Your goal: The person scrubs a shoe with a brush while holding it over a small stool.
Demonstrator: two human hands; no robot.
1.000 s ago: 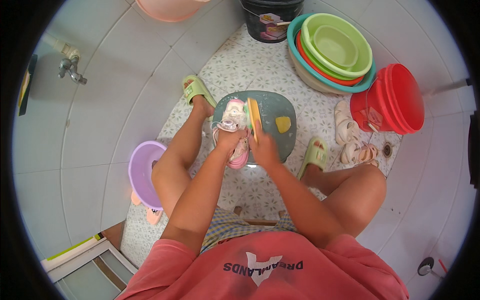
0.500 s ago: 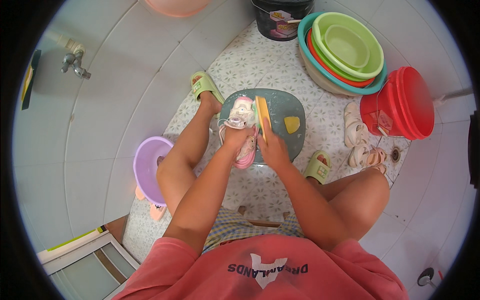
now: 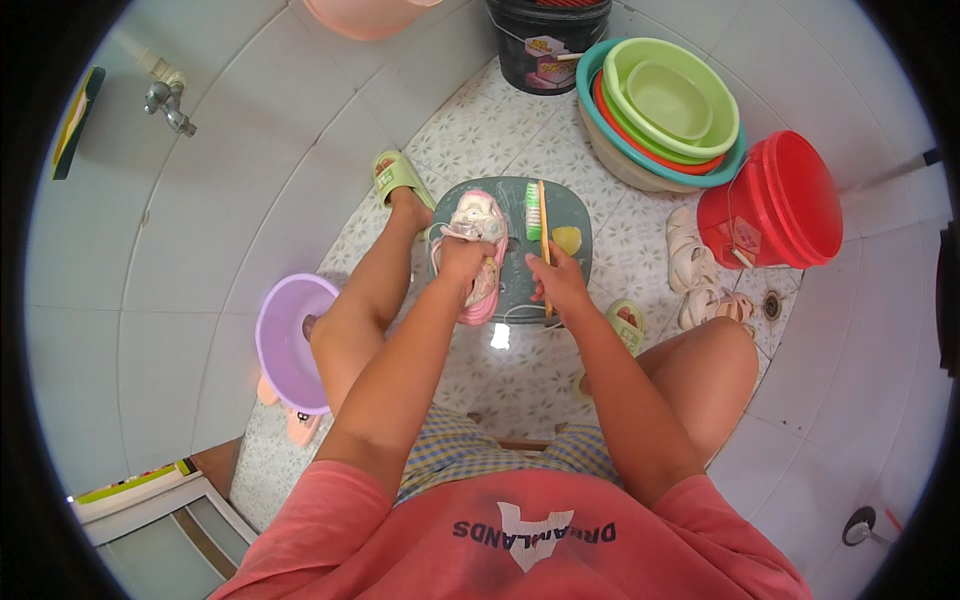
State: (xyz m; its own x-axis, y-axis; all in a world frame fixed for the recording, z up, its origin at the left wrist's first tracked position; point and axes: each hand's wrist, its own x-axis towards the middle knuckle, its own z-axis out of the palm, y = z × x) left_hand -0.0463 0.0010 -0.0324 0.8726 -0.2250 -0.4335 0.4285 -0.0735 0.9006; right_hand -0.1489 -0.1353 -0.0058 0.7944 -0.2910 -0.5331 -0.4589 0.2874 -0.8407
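In front of me a dark green, wet stool top (image 3: pixel 515 288) carries a pink-and-white shoe (image 3: pixel 476 210). My left hand (image 3: pixel 465 262) is closed around the shoe's middle and holds it on the left part of the stool, toe end pointing away. My right hand (image 3: pixel 562 284) grips the lower handle of a scrubbing brush (image 3: pixel 544 222). The brush stands apart from the shoe, its green and white bristles turned left toward it. Right beside the brush lies a yellow piece (image 3: pixel 568 240), soap or sponge; I cannot tell which.
A lilac basin (image 3: pixel 268 340) stands by my left leg. Stacked basins (image 3: pixel 742 150), a black bucket (image 3: pixel 548 75) and a red bucket (image 3: pixel 722 215) line the far and right walls. Pale sandals (image 3: pixel 686 265) sit near a floor drain (image 3: pixel 772 306). A tap (image 3: pixel 172 105) juts from the left wall.
My right hand has drawn the brush off the shoe to the right and turned it, so its bristles now show. The left hand still holds the shoe.
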